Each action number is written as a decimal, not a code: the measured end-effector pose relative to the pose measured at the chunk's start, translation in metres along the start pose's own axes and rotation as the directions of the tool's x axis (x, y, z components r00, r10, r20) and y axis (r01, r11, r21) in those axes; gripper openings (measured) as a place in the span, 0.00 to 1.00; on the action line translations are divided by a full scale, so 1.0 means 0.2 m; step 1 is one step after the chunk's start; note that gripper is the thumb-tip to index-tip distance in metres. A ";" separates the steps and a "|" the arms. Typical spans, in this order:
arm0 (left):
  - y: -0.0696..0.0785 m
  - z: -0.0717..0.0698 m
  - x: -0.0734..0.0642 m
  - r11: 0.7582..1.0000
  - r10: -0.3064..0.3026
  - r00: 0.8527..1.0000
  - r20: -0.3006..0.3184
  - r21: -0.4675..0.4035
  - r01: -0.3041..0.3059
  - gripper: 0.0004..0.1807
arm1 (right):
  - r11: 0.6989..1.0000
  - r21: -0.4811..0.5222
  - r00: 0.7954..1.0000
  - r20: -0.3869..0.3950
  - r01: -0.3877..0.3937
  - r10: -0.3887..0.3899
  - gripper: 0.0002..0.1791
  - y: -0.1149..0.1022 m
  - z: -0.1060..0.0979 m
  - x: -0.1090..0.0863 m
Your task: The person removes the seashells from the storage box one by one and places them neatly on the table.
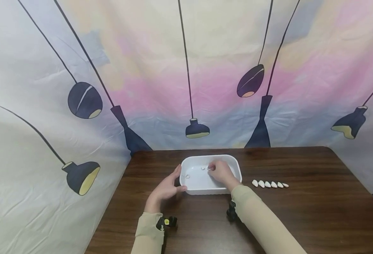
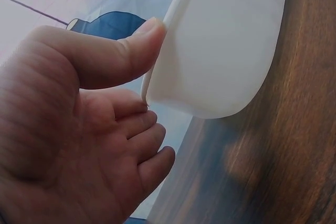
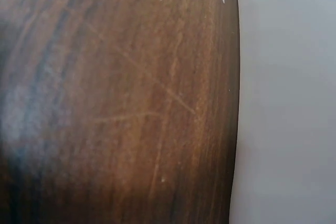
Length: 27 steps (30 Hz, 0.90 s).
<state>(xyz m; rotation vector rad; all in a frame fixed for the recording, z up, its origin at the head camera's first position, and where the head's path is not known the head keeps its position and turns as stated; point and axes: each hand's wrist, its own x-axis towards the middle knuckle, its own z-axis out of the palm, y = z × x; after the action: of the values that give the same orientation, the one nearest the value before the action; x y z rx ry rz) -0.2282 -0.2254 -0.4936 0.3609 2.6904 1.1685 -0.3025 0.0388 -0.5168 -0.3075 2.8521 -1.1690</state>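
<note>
A white rectangular tray (image 1: 212,191) stands on the table. My left hand (image 1: 165,188) holds its left end, thumb at the near corner and fingers along the left side. In the left wrist view, the thumb and index finger of that hand (image 2: 100,114) touch the tray's rim (image 2: 181,3). My right hand (image 1: 221,173) reaches into the tray, fingers curled, and pinches a small white shell-like piece (image 1: 209,168) at its fingertips. Beside it lies another small white piece (image 1: 202,168), and one more pale piece (image 1: 188,176) sits near the tray's left end.
Several white shell-like pieces (image 1: 267,184) lie in a row on the dark wooden table (image 1: 317,208), right of the tray. Behind the table hangs a cloth (image 1: 161,88) printed with lamps. The right wrist view shows wood and part of a blurred white surface (image 3: 289,98).
</note>
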 end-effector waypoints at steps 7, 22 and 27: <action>0.01 0.00 -0.02 1.000 -0.003 1.000 -0.001 -0.002 0.003 0.52 | 1.000 0.007 1.000 0.005 -0.003 0.003 0.12 0.00 0.02 -0.01; 0.01 0.00 -0.01 1.000 0.001 1.000 -0.010 -0.002 -0.001 0.52 | 1.000 -0.022 1.000 0.010 -0.008 0.008 0.02 -0.01 0.00 0.00; 0.01 0.00 -0.01 1.000 -0.004 1.000 -0.007 -0.008 0.004 0.52 | 0.999 -0.033 1.000 0.017 -0.002 0.002 0.02 -0.01 0.01 -0.01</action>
<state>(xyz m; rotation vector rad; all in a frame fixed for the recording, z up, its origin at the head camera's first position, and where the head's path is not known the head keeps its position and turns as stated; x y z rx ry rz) -0.2258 -0.2249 -0.4923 0.3507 2.6907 1.1809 -0.2996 0.0365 -0.5163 -0.3138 2.8589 -1.1154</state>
